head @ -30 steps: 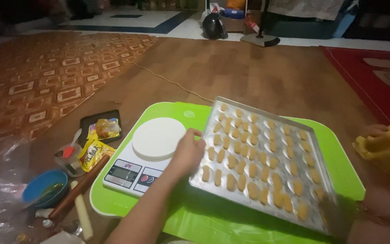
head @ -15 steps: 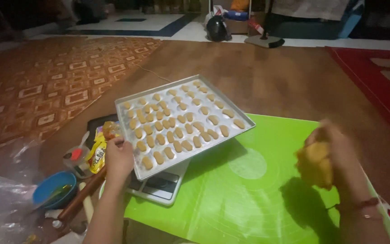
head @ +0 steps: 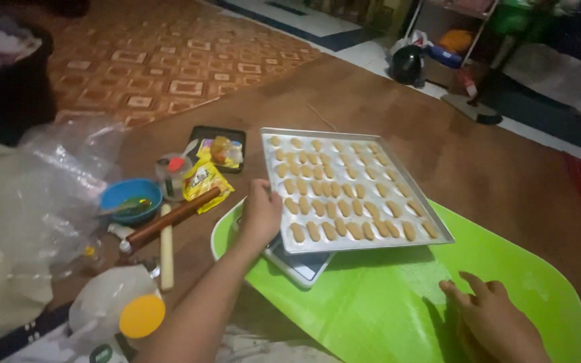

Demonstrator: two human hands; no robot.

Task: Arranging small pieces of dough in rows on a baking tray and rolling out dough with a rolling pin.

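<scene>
My left hand (head: 261, 214) grips the near left edge of a metal baking tray (head: 432, 212) filled with rows of small pale dough pieces (head: 334, 195). The tray is held level, partly over the brown floor and partly over a kitchen scale (head: 300, 263) at the edge of a green mat (head: 398, 309). My right hand (head: 492, 319) rests on the green mat at the lower right, fingers spread, with nothing visible in it.
Left of the tray lie a small black tray (head: 218, 146) with packets, a yellow packet (head: 203, 181), a blue bowl (head: 130, 199), a rolling pin (head: 169, 218), a white stick (head: 166, 245) and clear plastic bags (head: 55, 195). A patterned carpet (head: 163, 60) lies beyond.
My left hand has carried the baking tray further left, off the green mat. My right hand, which held a yellow lump, has come down flat onto the mat.
</scene>
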